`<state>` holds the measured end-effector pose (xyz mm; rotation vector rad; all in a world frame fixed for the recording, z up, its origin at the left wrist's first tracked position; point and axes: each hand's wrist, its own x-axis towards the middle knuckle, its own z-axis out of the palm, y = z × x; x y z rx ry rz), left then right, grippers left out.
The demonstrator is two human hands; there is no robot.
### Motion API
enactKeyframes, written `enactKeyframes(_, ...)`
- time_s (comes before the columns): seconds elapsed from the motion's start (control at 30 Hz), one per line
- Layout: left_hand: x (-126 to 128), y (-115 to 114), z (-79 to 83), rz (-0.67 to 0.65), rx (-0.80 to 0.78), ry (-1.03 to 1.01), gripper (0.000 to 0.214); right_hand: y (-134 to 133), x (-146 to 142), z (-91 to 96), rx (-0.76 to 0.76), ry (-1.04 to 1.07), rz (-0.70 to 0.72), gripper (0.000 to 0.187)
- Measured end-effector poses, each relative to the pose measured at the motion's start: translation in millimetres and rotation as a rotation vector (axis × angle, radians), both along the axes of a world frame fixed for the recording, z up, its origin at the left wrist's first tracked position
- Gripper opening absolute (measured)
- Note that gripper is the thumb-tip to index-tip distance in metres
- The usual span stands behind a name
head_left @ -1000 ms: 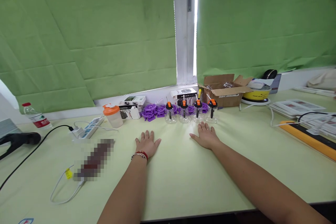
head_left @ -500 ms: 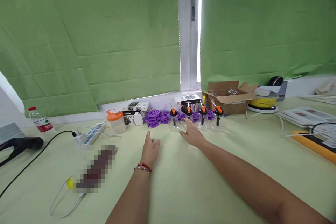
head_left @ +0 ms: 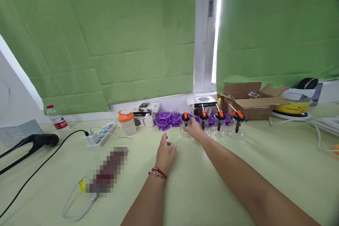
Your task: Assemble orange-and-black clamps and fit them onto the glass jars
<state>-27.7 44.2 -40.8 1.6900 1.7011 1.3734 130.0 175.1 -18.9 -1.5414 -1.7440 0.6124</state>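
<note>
Several clear straw cups stand in a row near the wall, each with a black lid, an orange top and a black handle piece. My right hand [head_left: 196, 130] reaches to the leftmost straw cup [head_left: 184, 129], fingers and thumb closed round its right side. The cup still rests upright on the table. My left hand [head_left: 165, 153] hovers over the table nearer to me, wearing a red cord and a metal bracelet. Its fingers are apart and hold nothing. A pile of purple plastic pieces [head_left: 164, 120] lies behind and left of the cups.
An orange-lidded shaker [head_left: 127, 123], small boxes [head_left: 144, 119] and a power strip [head_left: 104, 134] stand to the left. Farther left are a water bottle [head_left: 58, 118] and a black cable [head_left: 45, 159]. An open cardboard box [head_left: 251, 109] sits at the right, beside a yellow bowl [head_left: 293, 107].
The view has turned left, shifting everything rightward in the picture. My right hand has moved from in front of the cups to close on the leftmost one. My left hand stays open.
</note>
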Motion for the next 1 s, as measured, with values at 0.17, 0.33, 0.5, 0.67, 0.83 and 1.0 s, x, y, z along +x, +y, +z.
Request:
enactKeyframes(0.17,4,-3,6.3,-0.037,0.022,-0.016,0.060,-38,-6,3.7,0.059,-0.070,0.056,0.056)
enactKeyframes(0.33,17,-17,18.9,-0.154,0.088,-0.075,0.061,-99,-12,5.7,0.133,-0.144,0.178,0.047)
enactKeyframes(0.5,26,-31,31.5,-0.118,0.106,-0.135,0.057,-136,-3,8.2,0.141,-0.068,0.334,0.038)
enactKeyframes(0.67,31,-34,36.0,-0.279,0.034,-0.546,0.038,-125,30,22.5,-0.150,0.244,0.387,0.038)
enactKeyframes(0.83,41,-34,34.3,-0.377,0.055,-0.867,0.031,-127,54,13.3,-0.509,0.653,0.476,0.048)
enactKeyframes(1.0,41,-35,33.2,-0.451,0.016,-0.912,0.031,-136,57,3.8,-0.812,0.969,0.600,0.048)
